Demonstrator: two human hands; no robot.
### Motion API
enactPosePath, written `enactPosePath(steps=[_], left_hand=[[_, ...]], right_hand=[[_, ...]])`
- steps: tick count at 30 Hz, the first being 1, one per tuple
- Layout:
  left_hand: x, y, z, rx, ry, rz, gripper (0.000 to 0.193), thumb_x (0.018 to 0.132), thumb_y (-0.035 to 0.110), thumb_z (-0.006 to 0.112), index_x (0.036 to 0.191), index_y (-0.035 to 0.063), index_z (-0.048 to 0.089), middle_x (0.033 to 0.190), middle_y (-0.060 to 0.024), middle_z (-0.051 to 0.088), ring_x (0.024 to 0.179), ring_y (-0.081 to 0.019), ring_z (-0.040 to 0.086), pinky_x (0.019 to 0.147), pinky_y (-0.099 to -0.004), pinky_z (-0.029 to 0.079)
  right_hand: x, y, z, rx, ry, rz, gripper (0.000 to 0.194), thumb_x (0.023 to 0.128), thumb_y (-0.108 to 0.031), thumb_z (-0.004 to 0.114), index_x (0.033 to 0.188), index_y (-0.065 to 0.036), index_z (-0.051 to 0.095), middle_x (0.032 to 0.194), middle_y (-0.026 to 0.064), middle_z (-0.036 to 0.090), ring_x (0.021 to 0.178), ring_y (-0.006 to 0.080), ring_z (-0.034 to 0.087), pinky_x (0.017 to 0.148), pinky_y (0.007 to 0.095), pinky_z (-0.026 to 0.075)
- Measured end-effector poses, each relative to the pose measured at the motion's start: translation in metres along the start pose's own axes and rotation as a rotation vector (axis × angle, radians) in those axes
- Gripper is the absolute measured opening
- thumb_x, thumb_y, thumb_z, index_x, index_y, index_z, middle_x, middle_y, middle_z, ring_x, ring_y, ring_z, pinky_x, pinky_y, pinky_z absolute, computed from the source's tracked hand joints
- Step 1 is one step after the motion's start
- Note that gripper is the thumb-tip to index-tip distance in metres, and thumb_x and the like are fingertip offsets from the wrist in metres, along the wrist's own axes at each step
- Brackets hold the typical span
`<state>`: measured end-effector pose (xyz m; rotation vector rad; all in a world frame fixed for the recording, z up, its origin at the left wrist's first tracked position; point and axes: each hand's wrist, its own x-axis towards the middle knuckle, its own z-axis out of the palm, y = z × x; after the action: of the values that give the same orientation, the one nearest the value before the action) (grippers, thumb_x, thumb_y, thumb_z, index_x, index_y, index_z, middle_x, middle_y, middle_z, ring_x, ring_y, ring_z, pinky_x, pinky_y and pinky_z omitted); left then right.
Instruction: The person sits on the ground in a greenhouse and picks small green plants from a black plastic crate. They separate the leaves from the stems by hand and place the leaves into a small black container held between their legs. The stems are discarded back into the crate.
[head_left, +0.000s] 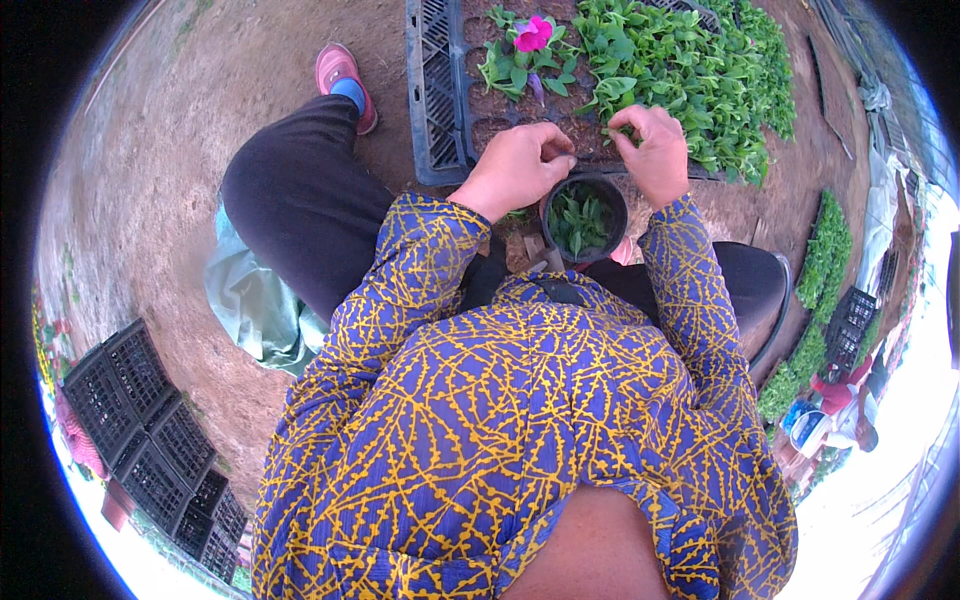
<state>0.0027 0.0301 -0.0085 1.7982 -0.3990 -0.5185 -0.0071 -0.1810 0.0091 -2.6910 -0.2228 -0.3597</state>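
My right hand (654, 154) pinches a small green seedling sprig (628, 136) over the near edge of a soil-filled cell tray (495, 112). To its left, my left hand (517, 166) curls at the same edge, thumb and forefinger close together. Whether anything sits between those fingertips is hidden. Below both hands stands a round dark pot (622, 217) with loose green leaves (581, 225) inside. Farther up the tray grows a plant with a magenta, petunia-like flower (533, 34). Dense leafy seedlings (667, 75) cover the right side.
A black slatted plastic crate (436, 90) lies under the tray. Stacked black crates (142, 420) stand at lower left. Pale green plastic sheeting (259, 307) rests beside my left leg. More seedlings (823, 255) line the right, where another person (847, 420) is bent over.
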Motion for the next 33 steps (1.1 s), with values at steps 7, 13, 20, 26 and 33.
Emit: enactPosePath(steps=[7, 13, 20, 26, 33], left_hand=[[-0.005, 0.007, -0.004, 0.112, -0.025, 0.025, 0.021, 0.078, 0.016, 0.067, 0.093, 0.0017, 0.065, 0.079, -0.0128, 0.068, 0.072, -0.0221, 0.065, 0.067, -0.0342, 0.051], [-0.005, 0.002, -0.011, 0.131, 0.097, -0.002, 0.020, 0.076, 0.020, 0.066, 0.088, 0.0032, 0.066, 0.080, -0.0160, 0.067, 0.075, -0.0313, 0.066, 0.070, -0.0388, 0.052], [0.018, -0.014, -0.045, -0.519, 0.661, -0.253, 0.022, 0.082, 0.007, 0.060, 0.102, -0.0022, 0.057, 0.079, -0.0050, 0.063, 0.057, -0.0105, 0.060, 0.042, -0.0236, 0.047], [0.037, -0.041, -0.061, -0.173, 0.663, -0.157, 0.030, 0.083, 0.004, 0.057, 0.112, -0.0015, 0.058, 0.087, -0.0067, 0.063, 0.062, -0.0128, 0.061, 0.047, -0.0252, 0.048], [0.048, -0.047, -0.060, 0.281, 0.779, 0.115, 0.025, 0.082, 0.004, 0.058, 0.107, 0.0004, 0.062, 0.082, -0.0057, 0.065, 0.062, -0.0112, 0.061, 0.055, -0.0268, 0.050]], right_hand=[[0.012, -0.014, -0.002, -0.230, -0.210, -0.031, 0.014, 0.067, -0.010, 0.068, 0.077, -0.016, 0.062, 0.070, 0.0042, 0.057, 0.077, 0.0256, 0.057, 0.071, 0.0384, 0.043], [0.046, -0.044, 0.008, -0.058, 0.043, -0.245, 0.020, 0.067, -0.025, 0.075, 0.078, -0.013, 0.063, 0.089, 0.0038, 0.057, 0.087, 0.0256, 0.053, 0.075, 0.0389, 0.042], [0.072, -0.054, 0.048, -0.245, -0.081, -0.135, 0.015, 0.066, -0.024, 0.073, 0.072, -0.013, 0.063, 0.087, 0.0032, 0.055, 0.093, 0.0251, 0.051, 0.078, 0.0386, 0.040], [0.066, -0.045, 0.033, 0.000, 0.017, -0.132, 0.010, 0.067, -0.018, 0.071, 0.073, -0.012, 0.065, 0.085, 0.0049, 0.058, 0.089, 0.0269, 0.055, 0.077, 0.0404, 0.043], [0.050, -0.032, 0.014, 0.831, -0.120, 0.337, 0.011, 0.083, -0.011, 0.068, 0.088, -0.002, 0.065, 0.079, -0.0006, 0.065, 0.067, 0.0061, 0.056, 0.061, 0.0197, 0.044]])
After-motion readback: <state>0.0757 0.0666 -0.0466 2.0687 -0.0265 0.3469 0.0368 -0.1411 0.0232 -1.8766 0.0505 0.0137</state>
